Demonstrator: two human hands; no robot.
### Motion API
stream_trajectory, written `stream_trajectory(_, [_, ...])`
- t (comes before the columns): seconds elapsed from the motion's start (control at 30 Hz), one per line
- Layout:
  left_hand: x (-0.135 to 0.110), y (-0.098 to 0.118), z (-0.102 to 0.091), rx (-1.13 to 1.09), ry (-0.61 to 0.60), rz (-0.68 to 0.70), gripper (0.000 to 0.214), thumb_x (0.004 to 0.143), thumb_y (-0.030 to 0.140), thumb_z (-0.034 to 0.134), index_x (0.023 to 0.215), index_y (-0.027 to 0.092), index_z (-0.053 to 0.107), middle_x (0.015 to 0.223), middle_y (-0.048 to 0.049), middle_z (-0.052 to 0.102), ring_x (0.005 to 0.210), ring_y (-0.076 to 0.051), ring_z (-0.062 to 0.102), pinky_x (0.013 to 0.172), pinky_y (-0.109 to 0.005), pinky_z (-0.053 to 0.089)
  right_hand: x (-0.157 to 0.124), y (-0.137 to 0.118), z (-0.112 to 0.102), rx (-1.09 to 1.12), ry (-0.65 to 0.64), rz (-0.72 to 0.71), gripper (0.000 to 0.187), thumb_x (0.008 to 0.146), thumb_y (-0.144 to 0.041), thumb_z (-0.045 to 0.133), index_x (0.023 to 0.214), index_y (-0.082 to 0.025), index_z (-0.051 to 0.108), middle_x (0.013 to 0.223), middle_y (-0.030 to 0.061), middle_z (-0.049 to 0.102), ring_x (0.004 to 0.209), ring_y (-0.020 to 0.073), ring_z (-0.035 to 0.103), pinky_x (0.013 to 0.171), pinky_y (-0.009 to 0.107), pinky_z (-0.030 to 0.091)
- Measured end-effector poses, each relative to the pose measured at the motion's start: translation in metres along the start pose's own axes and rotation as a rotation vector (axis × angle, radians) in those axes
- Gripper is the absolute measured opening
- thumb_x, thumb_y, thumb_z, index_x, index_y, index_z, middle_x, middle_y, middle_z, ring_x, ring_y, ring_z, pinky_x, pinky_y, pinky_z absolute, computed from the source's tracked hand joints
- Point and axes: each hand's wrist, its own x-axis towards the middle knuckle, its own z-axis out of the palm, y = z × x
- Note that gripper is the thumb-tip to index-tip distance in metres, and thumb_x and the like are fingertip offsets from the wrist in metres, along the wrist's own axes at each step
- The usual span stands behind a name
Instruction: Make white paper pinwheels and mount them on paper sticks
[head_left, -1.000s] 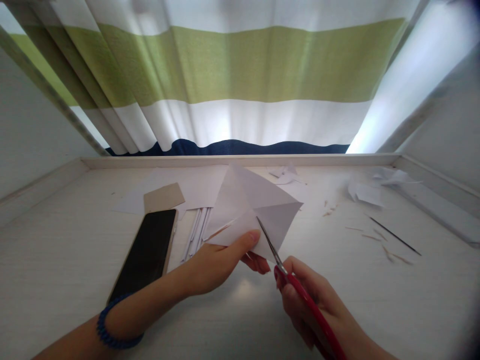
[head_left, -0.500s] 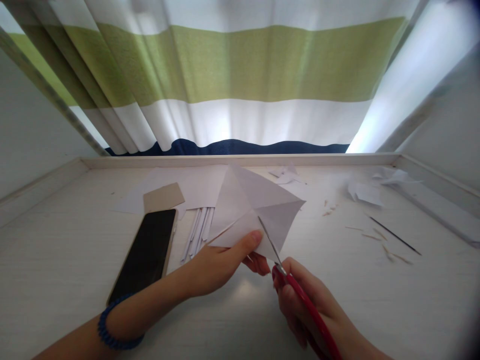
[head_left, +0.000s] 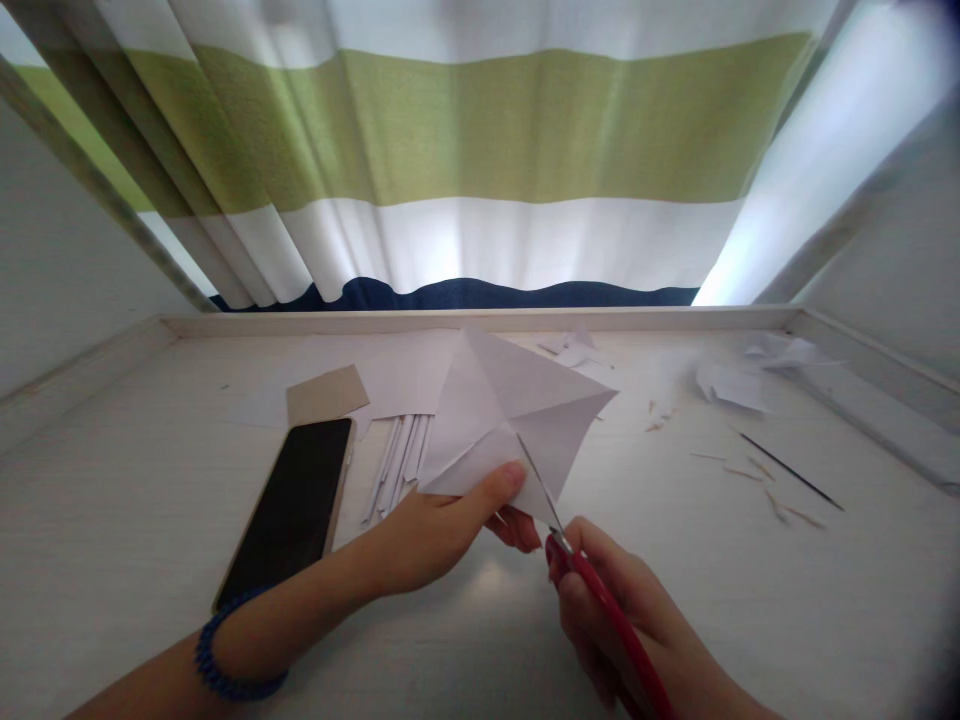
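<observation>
A white square of paper with crossing diagonal creases is raised over the table. My left hand pinches its near edge, thumb on top and fingers beneath. In my right hand are red-handled scissors, fingers wrapped round the grips. Their blade lies along the crease from the near corner toward the paper's middle, close to my left thumb. The lower blade is hidden under the paper. A slit or fold line runs on the left side of the sheet.
Left of the paper lie a black phone, a beige card, several rolled paper sticks and white sheets. To the right are a thin dark stick, small wooden bits, and paper scraps. A raised ledge edges the back.
The paper's far right corner has shifted slightly up and right. Both hands and the scissors stay nearly in place. A paper scrap at the right looks slightly shifted.
</observation>
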Motion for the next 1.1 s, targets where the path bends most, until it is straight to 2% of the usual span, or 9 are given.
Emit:
stream_trajectory(0.1, [0.002, 0.001, -0.001, -0.042, 0.029, 0.025, 0.035, 0.084, 0.034, 0.04, 0.068, 0.014, 0.063, 0.059, 0.0008, 0.065, 0.061, -0.011, 0.062, 0.066, -0.02, 0.049, 0.0, 0.002, 0.002, 0.008, 0.001, -0.009, 0.034, 0.08, -0.053, 0.037, 0.07, -0.021, 0.034, 0.045, -0.0097, 0.035, 0.032, 0.0046, 0.033, 0.032, 0.017, 0.021])
stream_trajectory(0.23, [0.008, 0.001, -0.009, -0.154, 0.167, 0.118, 0.035, 0.083, 0.031, 0.041, 0.059, 0.014, 0.061, 0.055, 0.0005, 0.062, 0.052, -0.011, 0.058, 0.055, -0.02, 0.049, 0.0, 0.001, 0.006, 0.034, 0.051, -0.01, 0.036, 0.075, -0.056, 0.043, 0.068, -0.021, 0.036, 0.044, -0.0098, 0.035, 0.031, 0.0048, 0.032, 0.03, 0.017, 0.021])
stream_trajectory(0.3, [0.012, 0.0, -0.014, -0.192, 0.234, 0.161, 0.031, 0.081, 0.029, 0.044, 0.059, 0.014, 0.059, 0.05, 0.0018, 0.058, 0.047, -0.01, 0.055, 0.05, -0.02, 0.047, 0.0, -0.002, 0.004, 0.06, 0.132, -0.024, 0.035, 0.073, -0.054, 0.048, 0.067, -0.021, 0.037, 0.044, -0.01, 0.035, 0.033, 0.0048, 0.031, 0.031, 0.017, 0.022])
stream_trajectory(0.4, [0.014, 0.0, -0.021, -0.13, 0.273, 0.097, 0.03, 0.077, 0.026, 0.045, 0.05, 0.014, 0.053, 0.042, 0.004, 0.049, 0.041, -0.008, 0.048, 0.046, -0.019, 0.041, 0.0, -0.013, -0.008, 0.074, 0.381, -0.063, 0.03, 0.068, -0.046, 0.059, 0.068, -0.021, 0.041, 0.051, -0.008, 0.043, 0.039, 0.0062, 0.037, 0.037, 0.017, 0.032])
stream_trajectory(0.5, [0.012, 0.001, -0.023, 0.023, 0.211, -0.027, 0.027, 0.073, 0.027, 0.049, 0.049, 0.015, 0.051, 0.042, 0.0045, 0.047, 0.041, -0.008, 0.043, 0.043, -0.018, 0.037, 0.0, -0.029, -0.023, -0.085, 0.633, -0.179, 0.028, 0.06, -0.034, 0.069, 0.074, -0.023, 0.047, 0.058, -0.006, 0.051, 0.047, 0.009, 0.044, 0.045, 0.02, 0.039])
stream_trajectory(0.6, [0.007, 0.002, -0.023, 0.144, 0.047, -0.069, 0.02, 0.071, 0.028, 0.051, 0.056, 0.015, 0.053, 0.051, 0.0042, 0.049, 0.048, -0.009, 0.045, 0.047, -0.019, 0.037, 0.0, -0.04, -0.032, -0.237, 0.723, -0.242, 0.028, 0.057, -0.03, 0.071, 0.075, -0.023, 0.05, 0.063, -0.004, 0.055, 0.051, 0.0109, 0.048, 0.05, 0.022, 0.043])
stream_trajectory(0.7, [0.003, 0.004, -0.024, 0.224, -0.044, -0.081, 0.015, 0.071, 0.025, 0.05, 0.061, 0.015, 0.055, 0.058, 0.0034, 0.05, 0.057, -0.011, 0.047, 0.053, -0.02, 0.037, 0.002, -0.042, -0.034, -0.256, 0.714, -0.201, 0.026, 0.058, -0.03, 0.07, 0.075, -0.022, 0.051, 0.073, -0.0003, 0.061, 0.052, 0.0112, 0.05, 0.049, 0.023, 0.045])
stream_trajectory(0.87, [0.0, 0.011, -0.025, 0.212, -0.173, -0.114, 0.006, 0.067, 0.018, 0.052, 0.067, 0.015, 0.057, 0.066, 0.0028, 0.053, 0.063, -0.011, 0.048, 0.056, -0.019, 0.038, 0.008, -0.035, -0.033, -0.124, 0.56, -0.087, 0.024, 0.059, -0.031, 0.07, 0.072, -0.019, 0.054, 0.065, 0.0001, 0.061, 0.044, 0.009, 0.047, 0.039, 0.021, 0.038])
stream_trajectory(1.1, [-0.002, 0.013, -0.027, 0.163, -0.275, -0.098, 0.009, 0.065, 0.015, 0.051, 0.071, 0.018, 0.057, 0.067, 0.0047, 0.053, 0.062, -0.01, 0.047, 0.054, -0.016, 0.038, 0.011, -0.035, -0.035, -0.081, 0.457, 0.032, 0.023, 0.06, -0.029, 0.069, 0.067, -0.018, 0.05, 0.07, 0.001, 0.064, 0.045, 0.0071, 0.048, 0.038, 0.018, 0.035])
